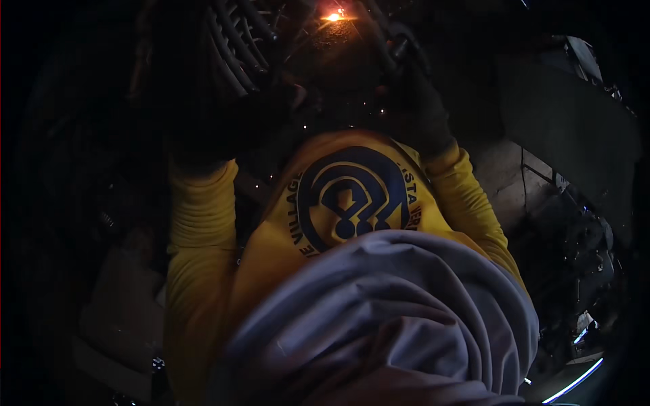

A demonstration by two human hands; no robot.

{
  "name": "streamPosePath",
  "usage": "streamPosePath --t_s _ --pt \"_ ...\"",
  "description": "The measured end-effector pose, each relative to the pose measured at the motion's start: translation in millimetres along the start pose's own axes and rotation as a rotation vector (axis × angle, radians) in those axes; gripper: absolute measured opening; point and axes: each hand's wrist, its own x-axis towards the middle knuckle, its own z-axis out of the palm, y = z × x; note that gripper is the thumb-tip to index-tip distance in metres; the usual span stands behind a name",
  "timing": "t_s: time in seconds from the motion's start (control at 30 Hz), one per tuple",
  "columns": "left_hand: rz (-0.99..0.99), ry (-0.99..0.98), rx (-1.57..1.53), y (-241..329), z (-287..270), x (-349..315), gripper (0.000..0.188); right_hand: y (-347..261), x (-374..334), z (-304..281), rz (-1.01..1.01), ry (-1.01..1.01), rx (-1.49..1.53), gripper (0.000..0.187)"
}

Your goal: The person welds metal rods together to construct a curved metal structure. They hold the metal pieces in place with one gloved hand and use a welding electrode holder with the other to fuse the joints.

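A small bright orange glow [334,16] burns at the top middle, with a dark rough-surfaced metal piece [338,51] lit just below it. My right hand [421,101], in a dark glove, is to the right of the glow. It is closed around a dark tube-like tool [401,49], whose kind the darkness hides. To the left of the glow, my left hand [261,111] is mostly lost in shadow, and its fingers do not show clearly. It lies just below several curved metal rods [233,47]. Whether it touches them I cannot tell.
Tiny sparks [382,111] dot the dark area between my hands and body. A grey draped cloth [386,318] covers part of my yellow shirt [271,237]. A dark panel [569,128] stands at the right. A pale curved strip [574,381] shines at the lower right.
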Motion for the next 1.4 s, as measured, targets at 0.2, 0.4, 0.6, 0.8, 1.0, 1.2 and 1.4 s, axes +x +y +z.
streamPosePath --t_s 0.2,0.4,0.6,0.8,1.0,1.2,1.4 --pt "0.04 -0.032 0.119 1 1 -5 0.06 -7 -7 -3 0.338 -0.11 -0.011 0.068" --pt "0.085 -0.088 0.251 6 2 -2 0.06 -13 -2 -2 0.309 -0.086 -0.112 0.065" --pt "0.124 -0.139 0.384 14 4 0 0.059 -23 3 -5 0.374 -0.152 -0.197 0.063" --pt "0.17 -0.193 0.515 13 5 -7 0.059 -10 2 -3 0.126 -0.091 -0.284 0.068" --pt "0.215 -0.238 0.639 23 7 0 0.058 -14 3 -3 0.201 -0.107 -0.266 0.067" --pt "0.274 -0.293 0.775 17 24 -11 0.058 -10 7 -3 0.097 -0.048 -0.08 0.054" --pt "0.259 -0.278 0.77 19 15 12 0.059 -3 -2 -20 0.358 0.094 0.454 0.052"
